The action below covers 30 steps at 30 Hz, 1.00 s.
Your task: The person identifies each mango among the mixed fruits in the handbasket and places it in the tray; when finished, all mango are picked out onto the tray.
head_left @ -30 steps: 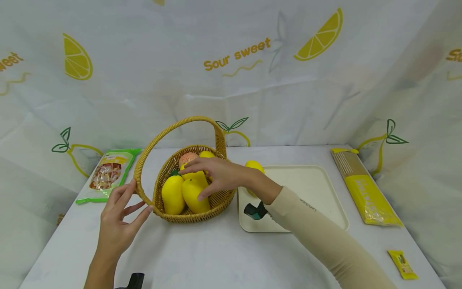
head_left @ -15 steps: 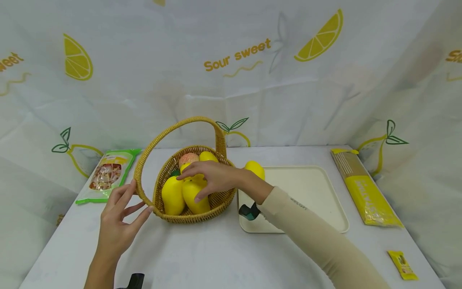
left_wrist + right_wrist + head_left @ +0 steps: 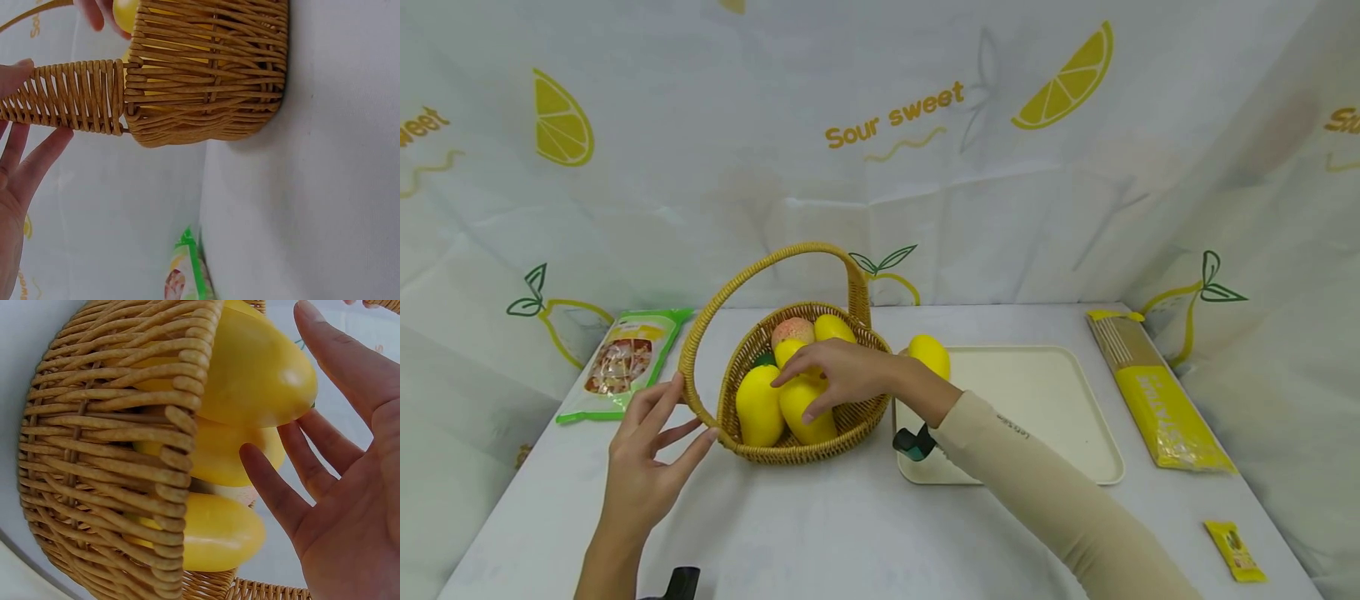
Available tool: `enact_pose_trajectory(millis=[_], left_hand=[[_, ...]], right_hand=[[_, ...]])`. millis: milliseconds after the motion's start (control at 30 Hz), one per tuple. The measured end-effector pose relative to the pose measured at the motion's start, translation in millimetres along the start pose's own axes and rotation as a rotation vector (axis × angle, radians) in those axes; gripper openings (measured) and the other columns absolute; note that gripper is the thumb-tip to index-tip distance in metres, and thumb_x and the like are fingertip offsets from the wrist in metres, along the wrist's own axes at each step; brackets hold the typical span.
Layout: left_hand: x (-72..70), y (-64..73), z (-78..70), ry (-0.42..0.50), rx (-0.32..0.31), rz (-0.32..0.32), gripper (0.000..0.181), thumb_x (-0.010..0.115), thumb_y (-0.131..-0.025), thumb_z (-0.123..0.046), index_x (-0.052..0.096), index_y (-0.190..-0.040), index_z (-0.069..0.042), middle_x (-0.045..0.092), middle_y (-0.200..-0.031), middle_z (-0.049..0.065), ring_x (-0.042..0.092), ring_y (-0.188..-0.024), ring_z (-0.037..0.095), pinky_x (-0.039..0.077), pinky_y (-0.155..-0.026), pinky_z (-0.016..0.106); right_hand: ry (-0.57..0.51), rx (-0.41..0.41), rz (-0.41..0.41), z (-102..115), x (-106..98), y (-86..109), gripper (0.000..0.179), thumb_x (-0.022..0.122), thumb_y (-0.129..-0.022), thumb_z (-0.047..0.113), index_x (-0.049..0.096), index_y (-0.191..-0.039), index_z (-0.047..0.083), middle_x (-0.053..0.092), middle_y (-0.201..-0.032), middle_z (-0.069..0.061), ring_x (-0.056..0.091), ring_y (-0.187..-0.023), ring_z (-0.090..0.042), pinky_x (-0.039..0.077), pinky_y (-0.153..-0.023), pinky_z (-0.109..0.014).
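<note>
Head view: a wicker basket [image 3: 790, 400] stands on the white table [image 3: 850, 533], left of a cream tray [image 3: 1045, 408]. The basket holds several yellow mangoes [image 3: 758, 406] and a peach [image 3: 792, 330] at its far side. One more mango [image 3: 929, 353] lies on the tray's near-left corner, just beside the basket rim.

The right hand [image 3: 842, 373] reaches over the basket from the tray side, fingers spread wide and straight above the mangoes. Right wrist view confirms the palm [image 3: 350, 506] open, fingertips close to the top mango [image 3: 256, 369]; no grip is closed on any fruit. Whether the fingertips touch it cannot be told.

The left hand [image 3: 651, 454] sits at the basket's left, fingers extended and loosely spread, tips against the base of the handle [image 3: 700, 333]. Left wrist view shows the fingers [image 3: 31, 162] lying along the woven handle strap [image 3: 75, 97], straight, not wrapped round it.

A green snack bag [image 3: 625, 362] lies at far left, a long yellow packet [image 3: 1157, 400] at right, and a small yellow sachet [image 3: 1235, 550] near the right front edge.
</note>
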<state>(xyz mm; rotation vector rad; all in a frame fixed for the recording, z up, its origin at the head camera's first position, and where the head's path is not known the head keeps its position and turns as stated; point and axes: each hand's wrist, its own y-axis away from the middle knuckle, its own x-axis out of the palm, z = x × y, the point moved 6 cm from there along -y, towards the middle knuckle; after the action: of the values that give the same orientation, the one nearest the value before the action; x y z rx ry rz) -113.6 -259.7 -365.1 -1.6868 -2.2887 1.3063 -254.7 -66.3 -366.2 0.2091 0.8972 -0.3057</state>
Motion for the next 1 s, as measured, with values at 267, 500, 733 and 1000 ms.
enact_pose_trajectory(millis=[267, 500, 733, 1000], left_hand=[[-0.3, -0.8, -1.0, -0.006, -0.014, -0.001, 0.098, 0.077, -0.062, 0.032, 0.048, -0.15, -0.001, 0.045, -0.136, -0.025, 0.053, -0.119, -0.005, 0.056, -0.087, 0.005], [0.5, -1.6, -3.2, 0.004, -0.018, -0.002, 0.098, 0.077, -0.062, 0.033, 0.048, -0.15, 0.0, 0.045, -0.137, -0.024, 0.052, -0.12, -0.005, 0.056, -0.087, 0.005], [0.5, -1.1, -1.4, 0.001, -0.028, 0.0, 0.098, 0.077, -0.063, 0.032, 0.048, -0.15, -0.001, 0.045, -0.136, -0.025, 0.052, -0.121, -0.005, 0.056, -0.087, 0.005], [-0.2, -1.4, -1.1, -0.001, -0.034, 0.003, 0.098, 0.077, -0.063, 0.032, 0.047, -0.15, -0.001, 0.045, -0.136, -0.025, 0.052, -0.121, -0.005, 0.056, -0.087, 0.005]], right_hand=[[0.021, 0.005, 0.009, -2.7, 2.6, 1.1, 0.051, 0.084, -0.085, 0.026, 0.069, -0.134, 0.02, 0.06, -0.143, -0.001, 0.052, -0.136, -0.016, 0.048, -0.116, -0.029], [0.012, -0.002, 0.012, -5.8, 3.2, 2.0, 0.049, 0.085, -0.085, 0.022, 0.071, -0.131, 0.019, 0.058, -0.142, -0.004, 0.052, -0.135, -0.017, 0.045, -0.119, -0.029], [0.025, -0.004, 0.006, -7.1, 3.9, 1.7, 0.049, 0.086, -0.084, 0.021, 0.071, -0.13, 0.019, 0.058, -0.141, -0.004, 0.053, -0.133, -0.018, 0.045, -0.119, -0.03], [0.037, -0.002, 0.002, -8.3, 3.1, 2.3, 0.049, 0.084, -0.085, 0.023, 0.07, -0.131, 0.02, 0.057, -0.141, -0.003, 0.052, -0.133, -0.017, 0.046, -0.119, -0.03]])
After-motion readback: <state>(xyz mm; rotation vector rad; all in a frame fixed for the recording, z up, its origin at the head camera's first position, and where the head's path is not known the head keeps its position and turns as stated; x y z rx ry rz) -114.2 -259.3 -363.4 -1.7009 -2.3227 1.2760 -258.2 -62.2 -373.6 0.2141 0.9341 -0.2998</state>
